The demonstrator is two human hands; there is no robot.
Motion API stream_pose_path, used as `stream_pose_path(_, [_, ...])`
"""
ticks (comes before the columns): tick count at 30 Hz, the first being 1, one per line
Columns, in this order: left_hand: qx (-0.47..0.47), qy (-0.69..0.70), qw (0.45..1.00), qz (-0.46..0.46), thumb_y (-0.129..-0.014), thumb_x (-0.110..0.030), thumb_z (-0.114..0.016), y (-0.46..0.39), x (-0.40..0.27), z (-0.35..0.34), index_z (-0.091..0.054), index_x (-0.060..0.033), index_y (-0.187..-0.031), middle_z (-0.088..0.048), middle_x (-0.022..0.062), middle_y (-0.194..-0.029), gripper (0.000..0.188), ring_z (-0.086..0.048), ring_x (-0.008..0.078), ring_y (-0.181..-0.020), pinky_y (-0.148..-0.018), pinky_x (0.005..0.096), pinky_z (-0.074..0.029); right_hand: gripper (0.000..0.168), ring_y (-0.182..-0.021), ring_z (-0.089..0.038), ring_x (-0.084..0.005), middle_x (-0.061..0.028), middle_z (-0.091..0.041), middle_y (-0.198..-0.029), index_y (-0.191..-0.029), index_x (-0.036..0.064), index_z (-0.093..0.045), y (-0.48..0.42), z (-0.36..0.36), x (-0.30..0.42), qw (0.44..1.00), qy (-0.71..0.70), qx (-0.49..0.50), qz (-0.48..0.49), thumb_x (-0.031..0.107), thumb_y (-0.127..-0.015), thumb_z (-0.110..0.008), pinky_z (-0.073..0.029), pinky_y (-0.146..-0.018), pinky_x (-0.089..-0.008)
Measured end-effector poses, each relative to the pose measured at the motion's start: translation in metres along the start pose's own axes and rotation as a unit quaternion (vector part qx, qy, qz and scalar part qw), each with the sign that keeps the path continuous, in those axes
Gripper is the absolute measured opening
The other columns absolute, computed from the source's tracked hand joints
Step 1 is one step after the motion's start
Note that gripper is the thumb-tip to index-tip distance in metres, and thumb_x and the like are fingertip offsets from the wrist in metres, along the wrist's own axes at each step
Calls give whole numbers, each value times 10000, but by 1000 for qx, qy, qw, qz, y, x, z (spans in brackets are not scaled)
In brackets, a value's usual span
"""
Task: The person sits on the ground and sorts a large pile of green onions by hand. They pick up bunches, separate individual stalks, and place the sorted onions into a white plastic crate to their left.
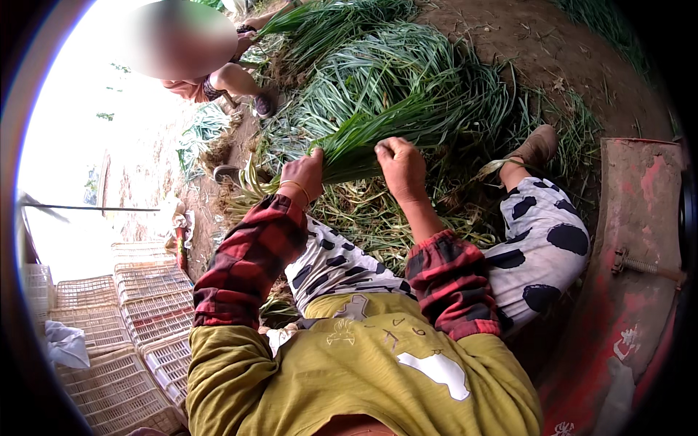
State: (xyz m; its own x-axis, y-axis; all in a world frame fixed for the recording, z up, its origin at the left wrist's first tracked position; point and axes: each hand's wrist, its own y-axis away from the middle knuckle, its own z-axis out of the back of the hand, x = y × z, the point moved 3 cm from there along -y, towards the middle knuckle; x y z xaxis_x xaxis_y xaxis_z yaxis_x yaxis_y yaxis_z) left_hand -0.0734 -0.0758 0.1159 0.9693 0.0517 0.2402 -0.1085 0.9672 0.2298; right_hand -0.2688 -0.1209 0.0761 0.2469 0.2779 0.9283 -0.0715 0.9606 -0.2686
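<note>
My left hand (304, 173) is closed around a bunch of long green leafy stalks (357, 147), which look like garlic chives or green onions. The pale root ends stick out to the left of that wrist, and the leaves fan out to the upper right. My right hand (402, 161) is at the near edge of the leaves, fingers curled with thumb and forefinger together; whether it pinches any leaf I cannot tell. Beyond both hands lies a large heap of the same greens (376, 71). Loose yellowish leaves and stems (376, 218) cover the ground under my hands.
Another person (234, 82) sits at the upper left beside the heap, holding greens. A small bundle with roots (202, 136) lies near them. Stacked plastic crates (158, 305) stand at the lower left. A worn red metal part (627, 245) with a spring is at the right, near my leg.
</note>
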Motion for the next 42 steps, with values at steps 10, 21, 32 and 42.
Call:
stream_pose_path(10, [-57, -59, 996, -24, -739, -84, -496, 41, 3, -3, -350, -107, -1289, -554, 157, -821, 569, -589, 308, -740, -656, 400, -456, 135, -743, -566, -269, -66, -611, -715, -740, 86, -632, 17, -33, -35, 991, 131, 26, 30, 220, -725, -636, -414, -703, -390])
stream_pose_path(21, [-40, -31, 999, 8, -727, -98, -500, 57, 53, -1, -382, -138, -1258, -575, 151, -813, 545, -592, 324, -750, -653, 429, -453, 30, -544, -499, -118, -47, -557, -654, -718, -9, -568, 15, 16, -191, 814, -213, -440, -314, -3, -721, -598, -402, -529, -248])
stream_pose_path(32, [75, 166, 983, 28, -463, -139, -744, 45, 82, 2, -497, -92, -1097, -615, 147, -876, 682, -588, 328, -868, -739, 391, -471, 232, -447, -469, -84, 15, -522, -604, -698, 38, -571, 22, -29, -109, 915, -309, -17, -259, 231, -818, -620, -397, -410, -223])
stream_pose_path(42, [83, 95, 992, 27, -511, -205, -718, 58, 57, 17, -513, -91, -989, -603, 154, -825, 532, -582, 353, -828, -681, 410, -464, 271, -981, -457, -256, -33, -542, -947, -895, 121, -645, 26, -52, 7, 967, 75, 134, 205, 276, -675, -677, -358, -839, -405])
